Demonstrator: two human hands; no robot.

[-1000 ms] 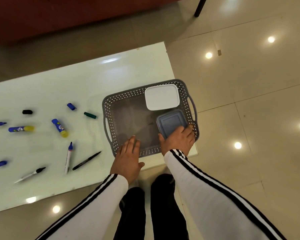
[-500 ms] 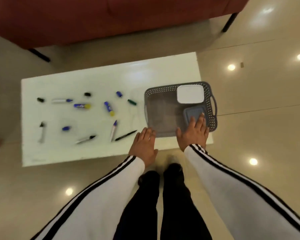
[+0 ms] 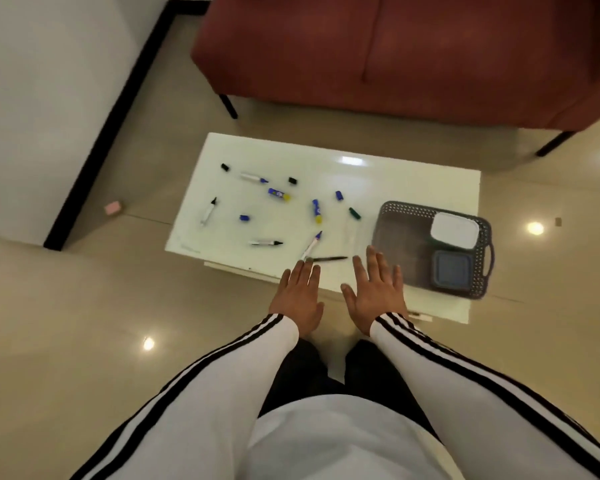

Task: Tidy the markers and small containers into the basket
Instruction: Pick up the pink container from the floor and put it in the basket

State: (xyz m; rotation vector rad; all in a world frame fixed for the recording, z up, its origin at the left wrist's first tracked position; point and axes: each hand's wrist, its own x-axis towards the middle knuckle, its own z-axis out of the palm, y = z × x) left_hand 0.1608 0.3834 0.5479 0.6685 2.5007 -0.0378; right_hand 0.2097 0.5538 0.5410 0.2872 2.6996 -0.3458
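Both the left hand and right hand hover flat and released, grasping nothing. At two o'clock, the grey perforated plastic basket already holds the white lidded container and blue lidded container. Likely next: pinch the thin black pen at twelve, then the scattered markers across the glossy white counter. Farthest stands a red sofa on beige tiled floor.

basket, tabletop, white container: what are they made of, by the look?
Basket: grey moulded plastic, likely; perforated walls, moulded handle, matt. Tabletop: white, glossy, mirrors a ceiling light; glass or lacquer, cannot tell which. White container: smooth plastic lid, probably; rounded corners, slight sheen.
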